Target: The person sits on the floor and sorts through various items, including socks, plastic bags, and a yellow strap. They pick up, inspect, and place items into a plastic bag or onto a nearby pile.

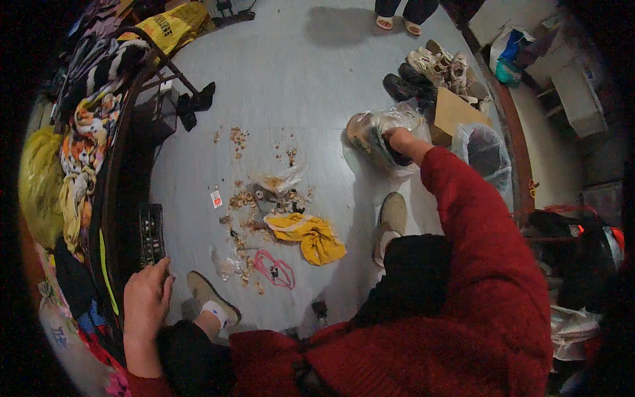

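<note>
My right hand (401, 141) reaches out to a full clear plastic bag (369, 130) on the floor, its fingers curled at the bag's upper side. Brown and dark contents show through the film, and my fingertips are partly hidden. Close to my left knee, my left hand (146, 293) hangs with nothing in it. Between my feet lies a heap of shells and scraps (243, 198), with a crumpled clear plastic piece (280, 179) on it. A yellow cloth bag (317, 240) touches the heap's near right side. Nearer me are a pink plastic strip (274, 270) and a small printed packet (216, 199).
A cardboard box (456, 116), several shoes (436, 69) and a bag-lined bin (483, 154) stand along the right. Clothes (89, 134) crowd a dark-framed piece of furniture at left. A black crate (151, 233) sits below it. Another person's feet (397, 24) are at the far end.
</note>
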